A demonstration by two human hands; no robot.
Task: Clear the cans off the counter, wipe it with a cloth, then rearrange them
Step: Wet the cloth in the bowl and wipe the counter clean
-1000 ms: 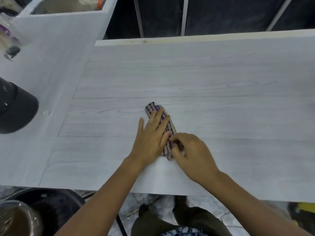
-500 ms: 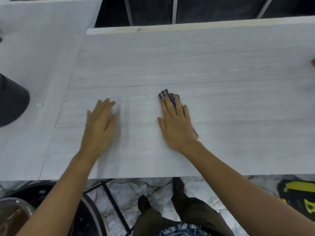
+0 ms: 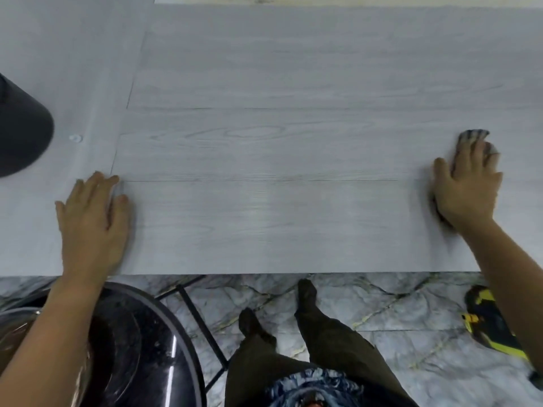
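Observation:
The pale wood-grain counter (image 3: 293, 83) fills most of the head view. My right hand (image 3: 467, 189) lies flat with straight fingers on a folded checked cloth (image 3: 473, 135) at the counter's right side; only the cloth's far end shows beyond my fingertips. My left hand (image 3: 91, 224) rests flat, palm down, near the counter's front left edge and holds nothing. No cans are in view.
A dark rounded object (image 3: 20, 127) sits at the counter's left edge. Below the front edge are a black round stool (image 3: 141, 348), my legs (image 3: 308, 348) on a marble floor, and a yellow-and-black item (image 3: 490, 321) on the floor at right.
My right hand has slid the cloth far to the right along the counter. My left hand has left the cloth and moved left, flat on the counter. The camera has tilted downward.

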